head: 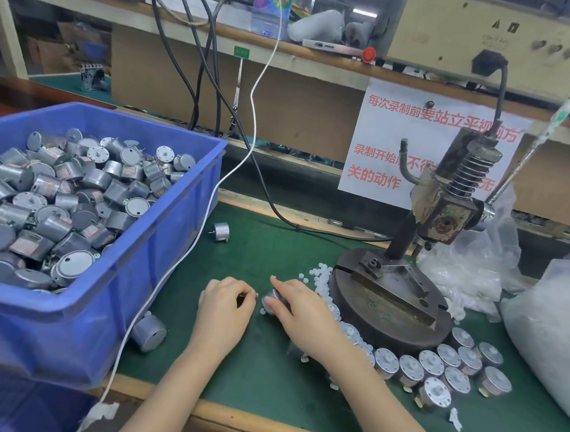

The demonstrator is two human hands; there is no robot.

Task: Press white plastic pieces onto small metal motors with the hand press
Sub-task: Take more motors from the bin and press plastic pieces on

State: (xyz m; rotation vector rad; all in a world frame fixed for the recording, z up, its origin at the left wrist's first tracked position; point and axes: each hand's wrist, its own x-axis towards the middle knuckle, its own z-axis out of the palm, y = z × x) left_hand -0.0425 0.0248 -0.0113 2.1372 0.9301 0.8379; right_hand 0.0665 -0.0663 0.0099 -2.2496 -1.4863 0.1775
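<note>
Right hand (303, 311) gripped a motor (271, 299) on the mat (257, 247), mostly hidden under its fingers, just left of the press (391, 302). Left hand (225, 305) curled beside it; whether it pinched anything couldn't be told. White pieces (319, 280) hugged the press base.

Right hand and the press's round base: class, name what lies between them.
A scatter of white plastic pieces on the green mat, hugging the round base's rim, shown in the head view.
</note>
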